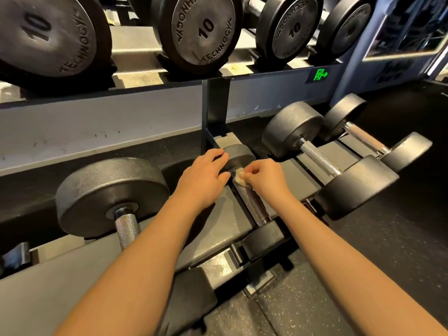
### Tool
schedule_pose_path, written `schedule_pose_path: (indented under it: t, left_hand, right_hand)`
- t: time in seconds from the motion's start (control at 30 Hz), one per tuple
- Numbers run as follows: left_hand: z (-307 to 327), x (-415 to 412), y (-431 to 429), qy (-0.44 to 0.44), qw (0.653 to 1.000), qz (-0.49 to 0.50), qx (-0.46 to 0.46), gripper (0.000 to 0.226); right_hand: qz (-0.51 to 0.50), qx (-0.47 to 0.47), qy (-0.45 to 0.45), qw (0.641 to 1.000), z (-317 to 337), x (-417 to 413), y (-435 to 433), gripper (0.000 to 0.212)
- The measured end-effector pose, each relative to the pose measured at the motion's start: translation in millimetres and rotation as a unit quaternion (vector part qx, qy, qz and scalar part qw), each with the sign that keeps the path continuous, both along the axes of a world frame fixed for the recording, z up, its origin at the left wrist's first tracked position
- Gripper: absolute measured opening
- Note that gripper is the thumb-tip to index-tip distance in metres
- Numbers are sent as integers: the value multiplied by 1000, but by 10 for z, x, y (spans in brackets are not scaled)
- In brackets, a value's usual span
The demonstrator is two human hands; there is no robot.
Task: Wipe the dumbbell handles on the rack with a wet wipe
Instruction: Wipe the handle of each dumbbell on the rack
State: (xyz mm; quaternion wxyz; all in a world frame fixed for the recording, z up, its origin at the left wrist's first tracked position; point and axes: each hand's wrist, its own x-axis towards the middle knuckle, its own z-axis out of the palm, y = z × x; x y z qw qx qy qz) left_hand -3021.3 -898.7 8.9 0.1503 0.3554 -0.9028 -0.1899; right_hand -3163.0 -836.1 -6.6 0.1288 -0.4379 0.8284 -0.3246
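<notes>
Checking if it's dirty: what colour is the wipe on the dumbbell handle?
The wipe is off-white with a yellowish tinge, seen in the head view.

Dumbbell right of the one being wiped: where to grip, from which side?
Its knurled handle, from above: it lies bare between two wide heads, and the rack lies beneath.

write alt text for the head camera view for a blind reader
A person's right hand pinches a crumpled wet wipe against the far end of a knurled dumbbell handle on the lower rack shelf, while the left hand rests on that dumbbell's far head. Other dumbbells lie alongside, and ones marked 10 sit above.
</notes>
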Motion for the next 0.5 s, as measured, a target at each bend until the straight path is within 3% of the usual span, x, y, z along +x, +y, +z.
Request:
schedule_pose_path:
  t: [0.1, 0.27, 0.5]
  left_hand:
    - [8, 13, -3, 1, 1000, -3, 0, 53]
    - [-4, 11, -23, 1, 1000, -8, 4, 52]
    - [-15, 9, -7, 2, 1000, -3, 4, 55]
  right_hand:
    - [25, -12, -23, 999, 8, -26, 7, 12]
    - [47, 90, -45, 994, -19, -133, 427, 11]
    - [32, -26, -8, 999, -8, -34, -55, 13]
